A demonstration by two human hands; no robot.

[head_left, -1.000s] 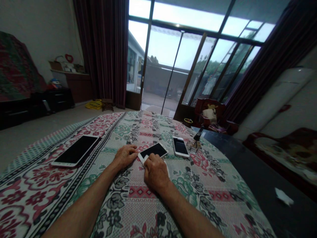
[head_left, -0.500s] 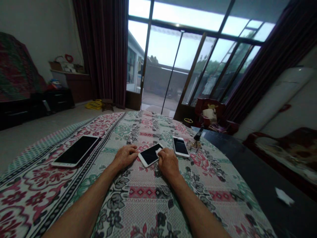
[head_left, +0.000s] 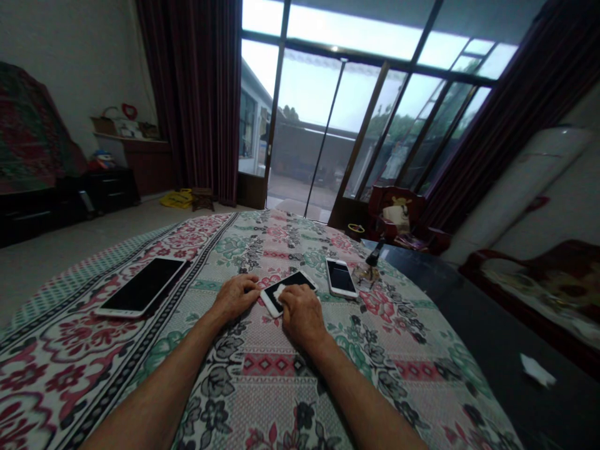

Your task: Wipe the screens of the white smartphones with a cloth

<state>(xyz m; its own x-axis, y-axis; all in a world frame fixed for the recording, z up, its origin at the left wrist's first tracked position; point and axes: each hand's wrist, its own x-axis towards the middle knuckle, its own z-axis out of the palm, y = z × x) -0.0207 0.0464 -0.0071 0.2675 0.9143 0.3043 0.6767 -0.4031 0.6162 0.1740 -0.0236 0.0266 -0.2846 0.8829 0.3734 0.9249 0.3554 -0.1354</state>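
Observation:
A white phone with a dark screen [head_left: 293,282] lies at a slant on the flowered tablecloth. At its left edge rests my left hand [head_left: 237,296], fingers curled and touching the phone's side. My right hand [head_left: 302,311] is over the phone, its fingers closed on a small white tissue [head_left: 279,292] pressed to the left part of the screen. Just to the right lies a second white phone [head_left: 342,277]. A larger white phone or tablet [head_left: 143,286] with a black screen is on the left.
Beside the second phone stands a small glass object [head_left: 366,274] with a dark top. A crumpled white tissue [head_left: 537,370] lies on a dark surface [head_left: 492,325] at the right. Behind the table are a wooden chair [head_left: 398,215] and glass doors.
My right hand has slid left across the phone with the tissue, from the right part of the screen to the left part. My left hand has stayed at the phone's edge.

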